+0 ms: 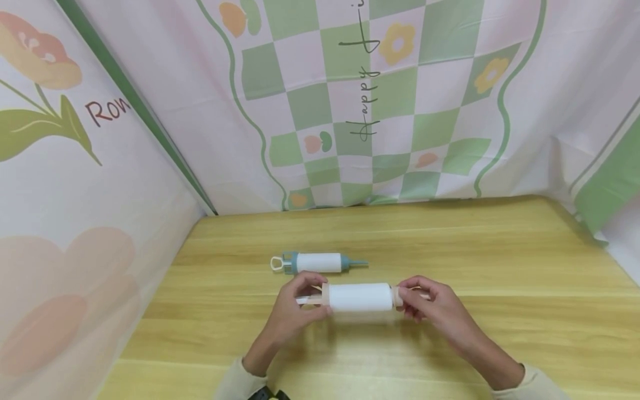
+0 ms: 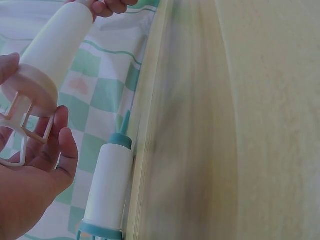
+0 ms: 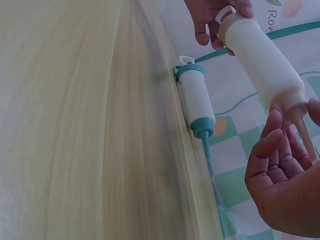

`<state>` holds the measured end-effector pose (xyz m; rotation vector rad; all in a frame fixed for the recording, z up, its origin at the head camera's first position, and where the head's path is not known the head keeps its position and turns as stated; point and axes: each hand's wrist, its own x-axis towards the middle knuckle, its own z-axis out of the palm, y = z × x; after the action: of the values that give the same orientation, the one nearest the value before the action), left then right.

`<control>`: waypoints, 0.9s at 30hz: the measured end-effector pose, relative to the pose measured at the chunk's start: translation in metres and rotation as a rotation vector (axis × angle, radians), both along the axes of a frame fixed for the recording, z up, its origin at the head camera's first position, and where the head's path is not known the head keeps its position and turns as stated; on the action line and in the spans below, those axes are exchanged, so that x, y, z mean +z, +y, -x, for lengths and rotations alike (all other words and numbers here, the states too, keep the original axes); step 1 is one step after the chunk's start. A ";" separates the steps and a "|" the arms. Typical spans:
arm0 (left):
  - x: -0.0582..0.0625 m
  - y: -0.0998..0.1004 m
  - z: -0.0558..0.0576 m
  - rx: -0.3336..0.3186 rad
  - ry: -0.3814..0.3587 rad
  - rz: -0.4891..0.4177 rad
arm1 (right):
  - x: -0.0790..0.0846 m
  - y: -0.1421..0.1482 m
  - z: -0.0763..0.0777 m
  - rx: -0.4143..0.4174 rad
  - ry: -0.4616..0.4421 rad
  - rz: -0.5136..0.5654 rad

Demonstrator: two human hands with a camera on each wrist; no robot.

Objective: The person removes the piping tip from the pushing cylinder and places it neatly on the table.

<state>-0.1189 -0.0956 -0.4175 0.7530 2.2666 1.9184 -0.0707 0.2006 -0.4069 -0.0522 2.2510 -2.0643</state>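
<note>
Beige-capped white tube (image 1: 360,297) at lower centre of the frame is gripped at opposite ends by the left hand (image 1: 291,312) and right hand (image 1: 439,303), seemingly for steadiness.

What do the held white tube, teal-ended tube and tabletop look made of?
Held white tube: probably smooth matte plastic, given its even surface and moulded peach ends.
Teal-ended tube: likely similar matte plastic, with uniformly coloured teal ends.
Tabletop: wood or wood-look laminate, faintly glossy; streaky grain shows.
</note>
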 end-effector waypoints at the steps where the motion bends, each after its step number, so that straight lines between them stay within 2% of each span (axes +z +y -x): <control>1: 0.000 0.000 0.000 0.002 -0.001 0.000 | 0.000 0.000 0.000 0.001 0.008 -0.003; 9: -0.002 -0.003 0.000 0.009 0.007 0.011 | -0.003 0.001 -0.002 0.031 0.094 -0.028; 17: -0.001 -0.003 0.001 0.017 0.013 0.008 | -0.004 0.002 -0.001 0.041 0.108 -0.012; 22: 0.000 -0.004 0.000 0.021 0.006 -0.002 | -0.003 0.002 0.001 0.055 0.086 -0.006; 27: -0.001 -0.001 0.002 -0.002 0.015 -0.001 | -0.001 0.001 0.000 0.020 0.021 -0.032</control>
<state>-0.1208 -0.0966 -0.4182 0.7717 2.2727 1.9201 -0.0711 0.2019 -0.4075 -0.0949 2.2853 -2.0269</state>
